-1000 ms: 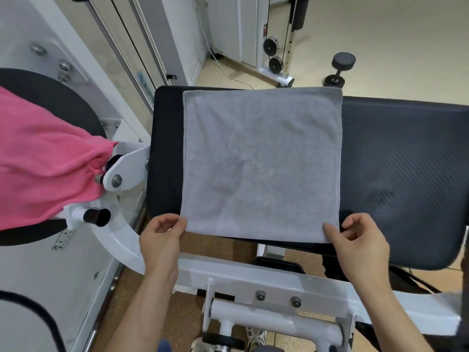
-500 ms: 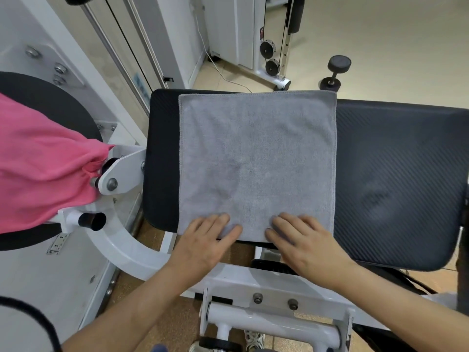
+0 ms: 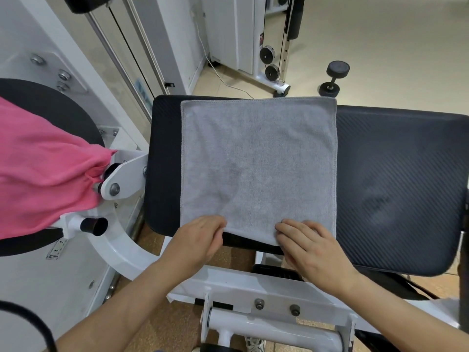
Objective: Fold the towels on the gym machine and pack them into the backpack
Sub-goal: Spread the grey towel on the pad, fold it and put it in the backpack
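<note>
Left hand [image 3: 200, 240] and right hand [image 3: 312, 247] pinch the grey towel [image 3: 258, 161] at its near hem, grip curled tight: lift evenly, match corners at the far edge.

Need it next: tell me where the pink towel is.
Head view, far left: the pink towel drapes over the black pad, left of the grey towel.

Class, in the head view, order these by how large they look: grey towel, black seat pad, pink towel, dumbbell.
1. black seat pad, though the towel partly covers it.
2. grey towel.
3. pink towel, cut off by the frame edge, so unsure.
4. dumbbell, smallest, but farther from the camera.
</note>
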`<state>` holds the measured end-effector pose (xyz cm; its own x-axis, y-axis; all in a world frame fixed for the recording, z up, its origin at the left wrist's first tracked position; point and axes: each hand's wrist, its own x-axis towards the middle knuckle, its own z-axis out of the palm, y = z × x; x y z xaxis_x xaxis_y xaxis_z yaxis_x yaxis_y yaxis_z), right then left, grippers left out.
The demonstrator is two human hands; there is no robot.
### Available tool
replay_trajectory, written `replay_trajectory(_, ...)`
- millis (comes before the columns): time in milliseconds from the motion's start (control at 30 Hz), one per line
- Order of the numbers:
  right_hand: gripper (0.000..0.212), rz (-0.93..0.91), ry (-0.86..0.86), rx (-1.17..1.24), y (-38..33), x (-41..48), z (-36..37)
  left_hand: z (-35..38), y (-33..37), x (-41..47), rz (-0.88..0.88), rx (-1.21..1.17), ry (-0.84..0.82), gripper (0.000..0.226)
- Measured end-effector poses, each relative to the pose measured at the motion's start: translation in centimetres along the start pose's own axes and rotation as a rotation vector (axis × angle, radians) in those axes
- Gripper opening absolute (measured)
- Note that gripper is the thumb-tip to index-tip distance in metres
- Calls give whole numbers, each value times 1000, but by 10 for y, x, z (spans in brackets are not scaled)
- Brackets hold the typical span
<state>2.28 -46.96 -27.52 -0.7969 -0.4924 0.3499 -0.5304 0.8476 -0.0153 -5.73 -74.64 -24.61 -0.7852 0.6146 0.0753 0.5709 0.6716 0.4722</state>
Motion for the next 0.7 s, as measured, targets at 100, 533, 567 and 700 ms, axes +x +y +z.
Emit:
replay_trajectory(100, 22, 5, 22, -4, 2, -2, 4, -7, -1, 9, -56, -53, -32, 18)
replay_trajectory(533, 42, 383, -38, 400, 11, 26, -30, 9, 1, 7, 147, 287, 27, 36)
replay_trajectory(567, 47, 359, -52, 385, 10, 23, -32, 10, 0, 1, 162, 276, 34, 30)
replay_trajectory(700, 45, 174, -102, 201, 7, -2, -35, 10, 2, -24, 123, 108, -59, 26)
